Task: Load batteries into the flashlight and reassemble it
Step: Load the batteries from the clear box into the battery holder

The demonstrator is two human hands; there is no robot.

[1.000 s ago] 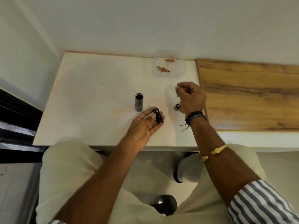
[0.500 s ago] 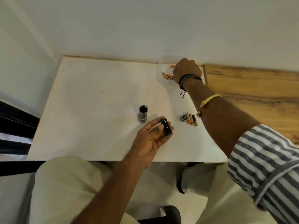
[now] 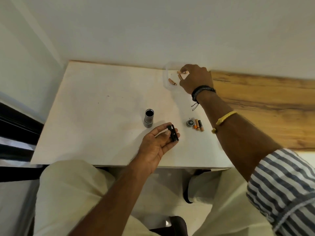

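Observation:
The grey flashlight body (image 3: 149, 118) stands upright on the white table (image 3: 95, 106), its open end up. My left hand (image 3: 157, 144) holds a black battery holder (image 3: 173, 132) between thumb and fingers, just right of the body. My right hand (image 3: 196, 79) reaches into a clear plastic container (image 3: 167, 77) at the table's far edge, its fingers closed on a copper-coloured battery (image 3: 180, 76). Two more batteries lie in the container, one at the left (image 3: 172, 81) and one at the back (image 3: 182, 72). The flashlight's end cap (image 3: 190, 123) lies beside two loose batteries (image 3: 199, 125).
A wooden surface (image 3: 265, 106) adjoins the table on the right. A white wall rises behind. My lap in light trousers sits below the table's near edge. A dark band runs along the left.
My right hand left the spot near the end cap and reached to the far container, where its fingers closed on a battery. My left hand kept the holder almost still.

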